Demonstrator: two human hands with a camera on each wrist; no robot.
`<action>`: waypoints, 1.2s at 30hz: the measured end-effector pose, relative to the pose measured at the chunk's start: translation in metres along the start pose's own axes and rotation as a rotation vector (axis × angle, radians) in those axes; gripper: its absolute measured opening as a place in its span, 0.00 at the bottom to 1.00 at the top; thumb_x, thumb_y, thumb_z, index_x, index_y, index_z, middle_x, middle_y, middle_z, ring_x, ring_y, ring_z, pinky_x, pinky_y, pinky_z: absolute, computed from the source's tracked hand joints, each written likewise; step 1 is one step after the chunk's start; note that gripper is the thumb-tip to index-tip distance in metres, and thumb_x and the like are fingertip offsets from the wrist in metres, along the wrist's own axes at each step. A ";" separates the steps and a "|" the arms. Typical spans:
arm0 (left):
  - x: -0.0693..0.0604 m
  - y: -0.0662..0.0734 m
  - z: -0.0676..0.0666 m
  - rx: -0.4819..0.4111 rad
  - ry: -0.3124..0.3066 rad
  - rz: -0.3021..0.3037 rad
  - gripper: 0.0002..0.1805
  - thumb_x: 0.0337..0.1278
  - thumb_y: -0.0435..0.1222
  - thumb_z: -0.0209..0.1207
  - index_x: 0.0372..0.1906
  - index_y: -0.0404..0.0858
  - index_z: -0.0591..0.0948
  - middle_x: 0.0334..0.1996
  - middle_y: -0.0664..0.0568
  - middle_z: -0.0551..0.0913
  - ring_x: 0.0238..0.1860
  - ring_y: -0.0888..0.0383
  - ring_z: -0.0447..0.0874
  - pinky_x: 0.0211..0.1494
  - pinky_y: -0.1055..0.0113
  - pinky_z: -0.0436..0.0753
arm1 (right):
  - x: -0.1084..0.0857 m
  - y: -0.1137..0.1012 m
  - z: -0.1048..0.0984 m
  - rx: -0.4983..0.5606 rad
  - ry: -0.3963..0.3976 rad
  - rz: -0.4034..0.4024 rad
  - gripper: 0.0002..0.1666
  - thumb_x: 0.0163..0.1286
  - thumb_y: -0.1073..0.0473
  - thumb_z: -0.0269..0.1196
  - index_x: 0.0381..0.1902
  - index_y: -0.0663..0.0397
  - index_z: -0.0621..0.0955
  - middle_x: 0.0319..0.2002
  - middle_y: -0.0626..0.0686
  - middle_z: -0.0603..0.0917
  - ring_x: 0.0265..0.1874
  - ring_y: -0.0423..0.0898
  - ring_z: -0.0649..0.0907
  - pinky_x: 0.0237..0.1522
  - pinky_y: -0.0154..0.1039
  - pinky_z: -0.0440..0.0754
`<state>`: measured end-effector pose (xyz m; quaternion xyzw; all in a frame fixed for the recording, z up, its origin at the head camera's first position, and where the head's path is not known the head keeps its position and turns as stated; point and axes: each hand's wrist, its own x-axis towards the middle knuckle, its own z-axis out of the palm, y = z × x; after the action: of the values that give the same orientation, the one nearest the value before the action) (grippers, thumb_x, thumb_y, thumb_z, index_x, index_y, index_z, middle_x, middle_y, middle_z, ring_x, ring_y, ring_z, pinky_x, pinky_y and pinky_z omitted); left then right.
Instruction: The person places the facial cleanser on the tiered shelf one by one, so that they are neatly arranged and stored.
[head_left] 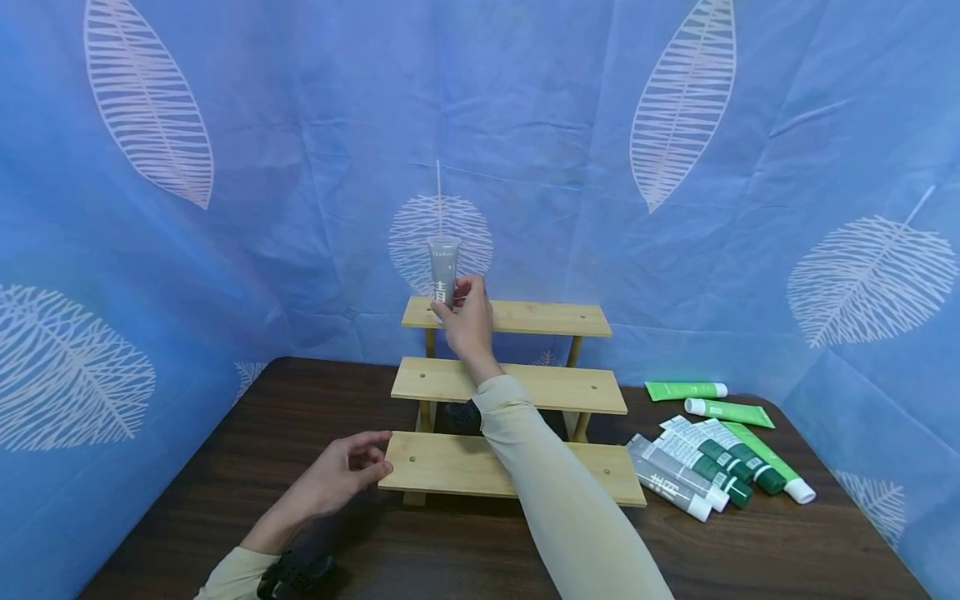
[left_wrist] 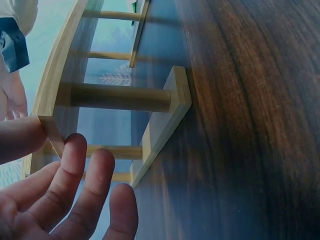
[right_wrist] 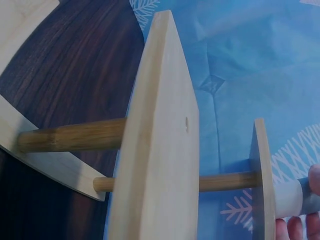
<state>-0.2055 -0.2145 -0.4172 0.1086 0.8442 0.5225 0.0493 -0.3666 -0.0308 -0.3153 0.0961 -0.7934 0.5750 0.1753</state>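
Grey tube [head_left: 443, 265] in right grip [head_left: 469, 322], near top shelf's [head_left: 543, 317] left edge.

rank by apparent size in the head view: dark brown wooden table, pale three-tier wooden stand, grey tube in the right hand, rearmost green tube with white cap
1. Table
2. Stand
Too alike to rank: grey tube, green tube; the right hand hides part of the grey one.

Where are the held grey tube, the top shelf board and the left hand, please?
Grey tube [head_left: 444, 265]: head view, middle of its body.
Top shelf board [head_left: 543, 318]: head view, bare upper surface.
Left hand [head_left: 337, 475]: head view, middle of the hand.
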 end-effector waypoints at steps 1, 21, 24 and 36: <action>0.000 0.000 0.000 0.000 0.002 -0.003 0.30 0.67 0.33 0.64 0.69 0.23 0.71 0.36 0.47 0.82 0.36 0.53 0.78 0.34 0.67 0.75 | -0.001 0.000 -0.001 0.011 -0.008 0.004 0.26 0.70 0.61 0.69 0.60 0.57 0.70 0.53 0.59 0.78 0.52 0.54 0.79 0.54 0.49 0.80; 0.001 -0.001 0.000 0.017 0.007 -0.043 0.31 0.67 0.35 0.65 0.69 0.26 0.71 0.35 0.48 0.83 0.34 0.52 0.78 0.34 0.66 0.75 | -0.023 0.015 -0.110 -0.048 -0.176 0.053 0.40 0.73 0.55 0.67 0.78 0.51 0.64 0.68 0.58 0.74 0.66 0.56 0.76 0.66 0.51 0.74; 0.000 -0.001 0.000 0.023 0.020 -0.060 0.31 0.67 0.35 0.65 0.69 0.26 0.72 0.34 0.49 0.82 0.33 0.52 0.78 0.33 0.66 0.75 | -0.028 0.019 -0.126 -0.052 -0.186 0.049 0.40 0.73 0.54 0.66 0.78 0.49 0.64 0.68 0.58 0.73 0.66 0.56 0.75 0.68 0.51 0.73; 0.000 0.000 0.002 0.031 0.023 -0.050 0.31 0.67 0.35 0.65 0.69 0.26 0.72 0.34 0.49 0.83 0.33 0.54 0.78 0.33 0.66 0.77 | -0.045 0.035 -0.183 -0.098 -0.208 0.018 0.42 0.74 0.52 0.65 0.79 0.51 0.61 0.69 0.61 0.71 0.67 0.58 0.74 0.69 0.54 0.70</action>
<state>-0.2050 -0.2127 -0.4178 0.0823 0.8553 0.5090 0.0508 -0.3066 0.1513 -0.3133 0.1397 -0.8352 0.5240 0.0914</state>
